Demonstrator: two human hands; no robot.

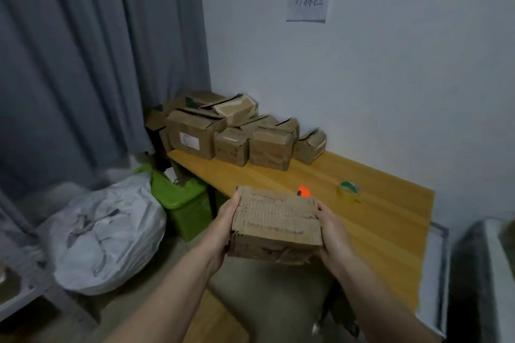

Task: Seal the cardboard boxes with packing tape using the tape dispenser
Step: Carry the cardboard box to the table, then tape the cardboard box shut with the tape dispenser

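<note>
Head view shows a worn, creased cardboard box (276, 227) with closed flaps, held above the near edge of the wooden table (390, 220); the left hand (223, 227) and right hand (331, 234) clasp its two ends. Bare tabletop lies beyond it. One orange tape dispenser (304, 191) peeks from behind the box, one tape roll (349, 191) sits nearby, and a pile of boxes (237, 131), roughly eight, fills the far corner.
</note>
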